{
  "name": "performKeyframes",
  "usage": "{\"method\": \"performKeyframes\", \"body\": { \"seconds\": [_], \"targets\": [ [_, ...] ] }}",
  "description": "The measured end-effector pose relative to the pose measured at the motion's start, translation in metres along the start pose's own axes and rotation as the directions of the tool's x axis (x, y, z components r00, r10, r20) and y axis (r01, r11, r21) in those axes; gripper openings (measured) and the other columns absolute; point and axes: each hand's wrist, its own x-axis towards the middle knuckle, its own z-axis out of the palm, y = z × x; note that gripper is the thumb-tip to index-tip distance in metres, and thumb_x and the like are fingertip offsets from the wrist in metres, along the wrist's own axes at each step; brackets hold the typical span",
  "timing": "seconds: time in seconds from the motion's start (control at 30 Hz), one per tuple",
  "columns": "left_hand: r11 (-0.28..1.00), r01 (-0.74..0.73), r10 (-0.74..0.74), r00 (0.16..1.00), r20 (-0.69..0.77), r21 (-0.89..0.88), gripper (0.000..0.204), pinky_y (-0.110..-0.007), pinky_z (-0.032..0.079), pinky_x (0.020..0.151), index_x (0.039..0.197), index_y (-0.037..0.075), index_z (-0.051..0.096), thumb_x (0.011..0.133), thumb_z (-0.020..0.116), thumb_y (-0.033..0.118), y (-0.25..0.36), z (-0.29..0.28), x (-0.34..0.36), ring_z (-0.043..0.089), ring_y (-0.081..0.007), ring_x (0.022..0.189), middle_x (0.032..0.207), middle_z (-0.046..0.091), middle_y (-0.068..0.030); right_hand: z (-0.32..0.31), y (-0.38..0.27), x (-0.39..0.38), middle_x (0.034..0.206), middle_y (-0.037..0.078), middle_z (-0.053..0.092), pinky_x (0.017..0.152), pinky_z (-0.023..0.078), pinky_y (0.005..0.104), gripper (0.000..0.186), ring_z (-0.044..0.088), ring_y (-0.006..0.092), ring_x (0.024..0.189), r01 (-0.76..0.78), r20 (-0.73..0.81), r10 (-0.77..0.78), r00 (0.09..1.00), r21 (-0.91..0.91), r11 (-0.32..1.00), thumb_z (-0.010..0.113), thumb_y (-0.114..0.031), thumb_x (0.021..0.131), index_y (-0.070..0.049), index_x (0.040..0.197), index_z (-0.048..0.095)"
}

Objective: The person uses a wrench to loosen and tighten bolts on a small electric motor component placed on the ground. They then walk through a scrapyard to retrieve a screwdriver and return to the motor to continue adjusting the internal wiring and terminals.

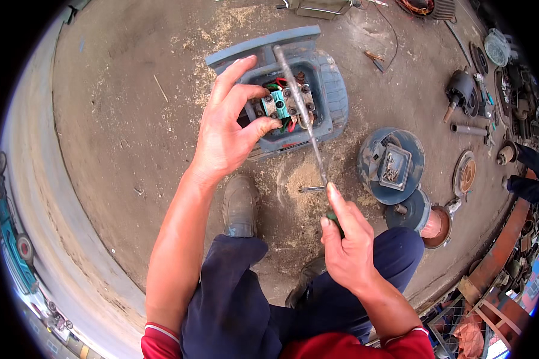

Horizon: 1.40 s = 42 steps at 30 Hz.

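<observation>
A blue-grey electric motor (329, 90) lies on the concrete floor with its terminal box open, showing a teal terminal block (279, 106) with red and green wires. My left hand (230, 122) reaches into the box, thumb and fingers pinching at the block's left side. My right hand (344, 242) grips the green handle of a long screwdriver (299, 107), whose shaft slants up across the terminal box. Below are my dark blue trousers and a worn shoe (241, 206).
A second blue motor (392, 164) stands to the right with round end covers (437, 224) beside it. A loose bolt (311, 189) lies in sawdust. Motor parts, shafts and scrap crowd the right rim; pliers (375, 58) lie farther back.
</observation>
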Motion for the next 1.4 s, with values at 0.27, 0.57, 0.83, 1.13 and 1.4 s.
{"method": "performKeyframes", "body": {
  "seconds": [0.27,0.57,0.83,1.13,1.4],
  "targets": [
    [1.0,0.001,-0.002,1.0,-0.007,-0.031,0.044,-0.045,0.043,0.114,0.107,0.005,0.068,0.068,0.087,0.007,0.002,0.0,-0.003,0.043,-0.0334,0.144,0.154,0.047,-0.0124,-0.006,0.008,-0.033,0.085,0.015,0.055,0.061,0.047,0.0318,0.057,0.053,0.0227,0.063,0.056,-0.008,-0.057,0.998,-0.087,0.995,0.064,0.009,0.089,0.001,0.144,0.054],
    [1.0,0.002,-0.002,1.0,0.008,-0.031,0.043,-0.048,0.04,0.114,0.11,0.006,0.069,0.071,0.085,0.011,0.001,-0.001,-0.002,0.045,-0.0344,0.143,0.156,0.046,-0.0153,-0.01,0.022,-0.06,0.087,0.014,0.056,0.064,0.048,0.0316,0.057,0.054,0.0225,0.066,-0.083,0.01,0.084,0.996,-0.074,0.994,0.063,0.01,0.088,0.001,0.143,0.056],
    [0.999,-0.003,0.004,1.0,0.007,-0.037,0.045,-0.048,0.04,0.115,0.111,0.005,0.069,0.07,0.086,0.01,0.0,-0.003,0.0,0.044,-0.0338,0.143,0.155,0.046,-0.0151,-0.01,0.015,-0.037,0.087,0.015,0.059,0.069,0.049,0.0314,0.054,0.057,0.0249,0.072,-0.079,0.011,0.08,0.997,-0.045,0.996,0.064,0.01,0.089,0.003,0.142,0.056],
    [0.999,-0.029,0.029,1.0,0.009,-0.023,0.044,-0.047,0.039,0.115,0.111,0.004,0.068,0.071,0.085,0.01,-0.003,-0.003,-0.001,0.045,-0.0347,0.143,0.156,0.045,-0.0159,-0.008,0.021,-0.029,0.089,0.015,0.059,0.068,0.049,0.0308,0.052,0.056,0.0221,0.071,-0.105,0.015,0.106,0.994,-0.05,0.993,0.064,0.008,0.09,0.003,0.142,0.057],
    [0.998,0.019,-0.018,0.999,0.029,-0.066,0.044,-0.048,0.038,0.116,0.113,0.004,0.067,0.072,0.082,0.008,0.0,-0.006,-0.004,0.044,-0.0345,0.144,0.156,0.045,-0.0173,0.009,0.005,0.002,0.086,0.014,0.056,0.062,0.047,0.0303,0.056,0.055,0.0209,0.066,0.013,0.037,-0.011,0.999,-0.03,0.999,0.065,0.009,0.088,0.003,0.143,0.056]
  ]
}}
